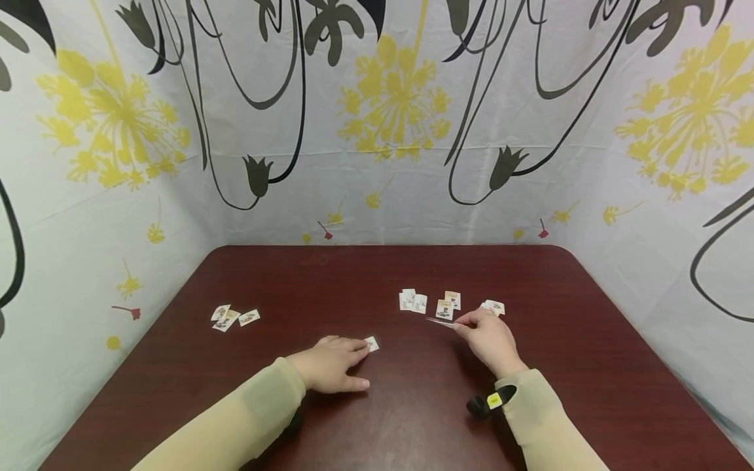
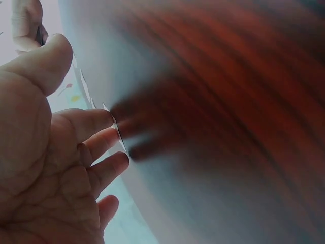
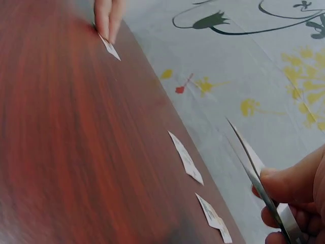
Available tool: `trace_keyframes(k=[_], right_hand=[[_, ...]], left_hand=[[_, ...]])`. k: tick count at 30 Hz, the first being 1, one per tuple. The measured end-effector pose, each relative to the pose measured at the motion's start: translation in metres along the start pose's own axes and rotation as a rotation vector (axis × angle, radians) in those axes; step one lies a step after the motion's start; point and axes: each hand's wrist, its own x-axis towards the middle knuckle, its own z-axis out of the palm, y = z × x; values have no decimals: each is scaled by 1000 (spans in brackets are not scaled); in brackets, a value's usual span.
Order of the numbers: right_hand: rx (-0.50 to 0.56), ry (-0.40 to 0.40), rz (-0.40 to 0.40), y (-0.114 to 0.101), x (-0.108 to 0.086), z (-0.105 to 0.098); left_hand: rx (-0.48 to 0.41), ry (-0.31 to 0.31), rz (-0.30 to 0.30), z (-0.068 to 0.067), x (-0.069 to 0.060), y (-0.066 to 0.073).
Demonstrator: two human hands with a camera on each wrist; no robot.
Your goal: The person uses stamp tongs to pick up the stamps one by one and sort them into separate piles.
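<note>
Metal tweezers [image 3: 248, 161] are pinched between the thumb and fingers of my right hand [image 1: 489, 337]. Their tips point leftward over the table in the head view, and nothing shows between the two slim prongs. My left hand [image 1: 330, 366] lies palm down at mid-table, its fingertips resting on a small white printed card [image 1: 373, 343]. Part of that card is hidden under the fingers. From the left wrist view, those fingers [image 2: 109, 170] look nearly straight, with the thumb held apart. Beyond the tweezers lie small picture cards [image 1: 444, 309], and a further group [image 1: 495, 306] sits just behind my right hand.
Several overlapping cards [image 1: 406, 301] lie right of the table's middle, towards the back. On the left side rests another loose group of cards [image 1: 226, 320]. Patterned cloth [image 1: 383, 190] surrounds the dark red-brown table [image 1: 330, 275] at the back and sides.
</note>
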Motion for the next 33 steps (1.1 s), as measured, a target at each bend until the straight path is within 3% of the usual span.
trace_keyframes(k=[5, 11, 20, 33], right_hand=[[25, 1, -79, -2, -2, 10], [8, -26, -112, -3, -2, 24], [-43, -88, -128, -10, -7, 37], [-50, -98, -143, -14, -10, 43]], left_hand=[[16, -7, 11, -1, 6, 7], [15, -10, 29, -1, 9, 10], [6, -42, 35, 2, 13, 10], [-14, -67, 46, 1, 19, 12]])
